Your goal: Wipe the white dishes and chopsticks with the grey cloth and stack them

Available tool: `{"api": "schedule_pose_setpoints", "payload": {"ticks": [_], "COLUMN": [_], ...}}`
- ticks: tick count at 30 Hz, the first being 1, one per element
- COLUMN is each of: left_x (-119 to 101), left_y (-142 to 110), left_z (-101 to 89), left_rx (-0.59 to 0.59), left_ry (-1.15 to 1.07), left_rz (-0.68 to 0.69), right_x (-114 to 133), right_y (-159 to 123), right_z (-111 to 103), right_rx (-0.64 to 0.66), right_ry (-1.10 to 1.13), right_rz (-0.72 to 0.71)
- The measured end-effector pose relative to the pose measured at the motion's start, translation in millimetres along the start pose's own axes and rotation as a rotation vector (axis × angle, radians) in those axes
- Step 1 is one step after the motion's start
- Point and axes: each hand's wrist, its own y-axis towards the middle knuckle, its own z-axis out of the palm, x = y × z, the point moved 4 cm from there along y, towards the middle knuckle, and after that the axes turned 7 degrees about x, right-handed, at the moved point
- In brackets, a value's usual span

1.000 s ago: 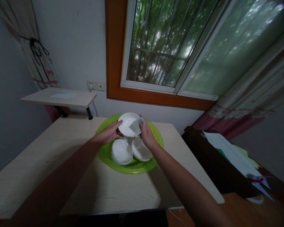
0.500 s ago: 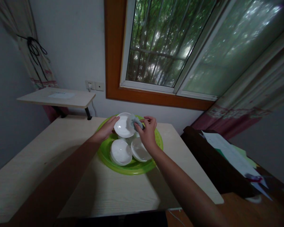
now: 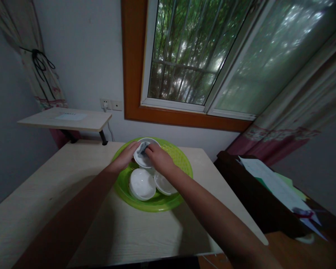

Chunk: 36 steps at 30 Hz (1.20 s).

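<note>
My left hand (image 3: 126,156) grips the left rim of a white bowl (image 3: 142,160), tilted above the green basket (image 3: 154,207). In my right hand (image 3: 159,157) is a crumpled grey-blue cloth (image 3: 142,148), pressed against the inside of that bowl. Below, in the basket, a stack of white bowls (image 3: 142,184) sits at the front left. Another white bowl (image 3: 164,184) lies to its right, partly hidden by my right wrist.
The basket stands on a pale wooden table (image 3: 145,235). A small raised shelf (image 3: 92,119) is at the back left, near a wall socket (image 3: 111,104). Beyond the table's right edge, papers (image 3: 268,179) lie on a dark piece of furniture. A window (image 3: 190,56) is behind.
My right hand has moved left with the cloth, from the bowl's right rim into its inside. The held bowl looks slightly lower and more tilted.
</note>
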Motion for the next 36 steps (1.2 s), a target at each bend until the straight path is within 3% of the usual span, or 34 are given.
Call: {"api": "schedule_pose_setpoints", "payload": {"ticks": [3,8,14,18,23,29,32,36], "left_x": [3,3,7,11,9,-2,-5,-7], "left_y": [-1,1,3,6,8,-1,-4,-4], "left_z": [-4.3,-9.5,-9.6,-10.9,-8.7,-12.7,-13.7,-12.0], "left_rx": [0.005,-0.064,-0.060,-0.060,-0.034,-0.100,-0.125,-0.139], "left_ry": [0.018,0.059,-0.024,-0.041,-0.034,0.069,0.124,0.168], "left_rz": [-0.015,-0.027,-0.079,-0.060,-0.028,-0.002,-0.013,0.008], "right_x": [4,11,13,11,7,11,13,16], "right_y": [0,-8,-17,-16,-14,-11,-12,-16], "right_z": [10,12,16,22,27,19,15,14], "right_rx": [0.088,0.076,0.080,0.091,0.031,-0.005,0.057,0.121], "right_ry": [0.053,0.263,0.208,0.110,0.012,-0.057,-0.066,-0.004], "right_rz": [-0.091,-0.236,-0.291,-0.279,-0.163,-0.031,-0.049,-0.190]}}
